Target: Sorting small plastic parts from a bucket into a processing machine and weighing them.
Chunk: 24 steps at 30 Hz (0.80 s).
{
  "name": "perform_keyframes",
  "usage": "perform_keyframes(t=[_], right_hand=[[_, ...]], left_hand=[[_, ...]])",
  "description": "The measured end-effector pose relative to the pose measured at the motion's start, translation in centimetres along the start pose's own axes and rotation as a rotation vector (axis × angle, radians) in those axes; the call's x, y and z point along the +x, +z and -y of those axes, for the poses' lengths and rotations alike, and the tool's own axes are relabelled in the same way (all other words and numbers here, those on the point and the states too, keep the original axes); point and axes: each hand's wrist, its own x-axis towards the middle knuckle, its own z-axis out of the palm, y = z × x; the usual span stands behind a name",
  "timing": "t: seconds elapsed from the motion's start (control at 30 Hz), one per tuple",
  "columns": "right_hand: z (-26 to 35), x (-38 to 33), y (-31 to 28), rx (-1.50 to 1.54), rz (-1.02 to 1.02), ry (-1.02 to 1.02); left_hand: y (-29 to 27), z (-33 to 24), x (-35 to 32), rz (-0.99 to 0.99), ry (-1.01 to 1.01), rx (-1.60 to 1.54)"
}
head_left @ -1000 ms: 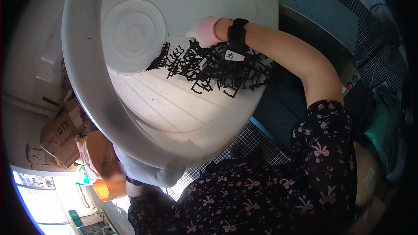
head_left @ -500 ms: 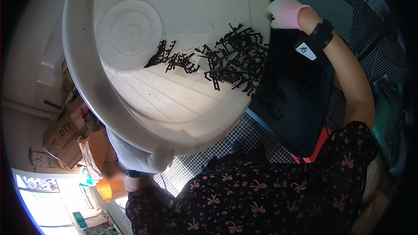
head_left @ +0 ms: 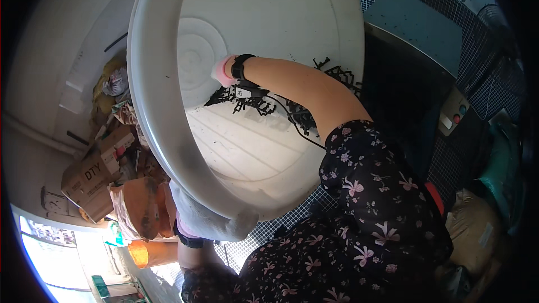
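A large white plastic tub (head_left: 160, 73) is tilted toward me on its side. My left hand (head_left: 216, 213), in a whitish glove, is closed over its near lower rim. My right hand (head_left: 223, 72), in a white and pink glove, reaches inside beside the round raised base. Its fingers are hidden behind the wrist and cuff. Under and beside it lie small black plastic frame-like pieces (head_left: 255, 104). A bigger heap of similar black pieces (head_left: 342, 76) sits toward the right side of the tub, partly covered by my forearm.
To the right stands a dark machine opening (head_left: 404, 101) with a control box (head_left: 453, 112) bearing red and green buttons. A grey panel (head_left: 415, 28) lies above it. Cardboard boxes (head_left: 92, 177) and sacks crowd the left; a tan sack (head_left: 474, 230) and green bag (head_left: 499, 163) stand right.
My right hand has moved left from beyond the tub's right edge to inside it, near the black pieces. My left hand keeps its hold on the rim. The tub appears further right in view.
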Motion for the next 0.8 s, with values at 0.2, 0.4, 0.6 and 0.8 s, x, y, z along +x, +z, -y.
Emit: perform_keyframes(t=[0.2, 0.4, 0.6, 0.8], right_hand=[[-2.7, 4.2, 3.8, 0.120, 0.101, 0.026], [0.5, -1.9, -2.3, 0.200, 0.508, -0.203], [-0.9, 1.8, 4.6, -0.081, 0.379, -0.287], [2.6, -3.7, 3.7, 0.248, 0.322, -0.284]], left_hand=[[0.2, -6.7, 0.6, -0.028, 0.184, 0.084], [1.3, -11.6, 0.8, -0.009, 0.299, 0.156], [0.9, -7.7, 3.0, 0.049, 0.450, 0.179], [0.2, -0.7, 1.0, -0.086, 0.091, -0.119]])
